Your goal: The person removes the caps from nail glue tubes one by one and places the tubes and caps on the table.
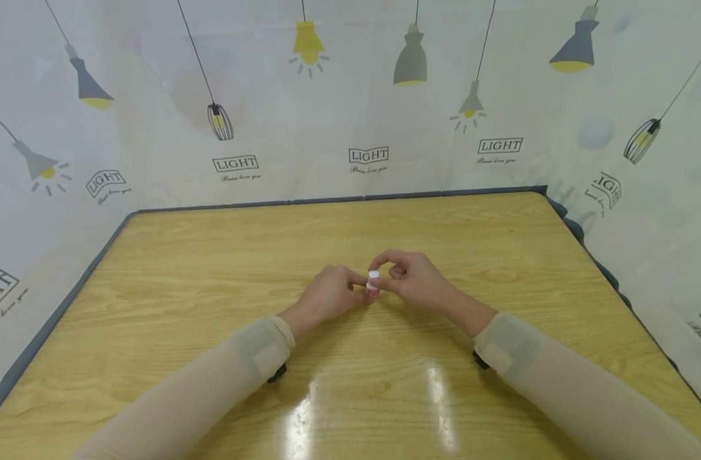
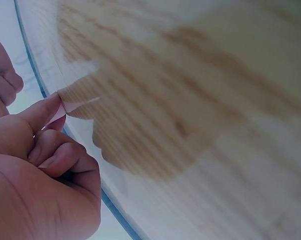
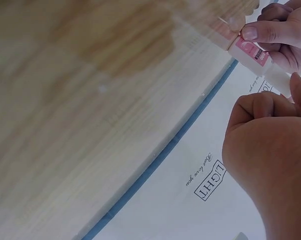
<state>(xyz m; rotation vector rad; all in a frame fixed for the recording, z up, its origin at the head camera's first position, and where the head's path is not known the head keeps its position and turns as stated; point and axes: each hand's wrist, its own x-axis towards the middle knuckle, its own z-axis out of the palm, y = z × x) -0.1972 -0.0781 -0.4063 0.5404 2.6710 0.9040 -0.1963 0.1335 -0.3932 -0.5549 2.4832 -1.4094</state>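
A small bottle [image 1: 373,292] with a pink label and a white cap [image 1: 374,275] stands upright on the wooden table, between the hands. My left hand [image 1: 330,294] pinches the lower part of the bottle from the left, its thumb [image 3: 263,32] lying against the label end in the right wrist view. From the right, my right hand [image 1: 416,278] holds the white cap between thumb and forefinger. The right wrist view shows the label [image 3: 253,52] and the whitish cap [image 3: 277,76] close up. In the left wrist view the fingers of the left hand [image 2: 50,175] largely hide the bottle.
The glossy wooden table [image 1: 212,255] mirrors the hands and has a dark blue edge strip [image 1: 327,200]. Behind it and at both sides hangs a pale cloth [image 1: 304,128] printed with lamps and the word LIGHT.
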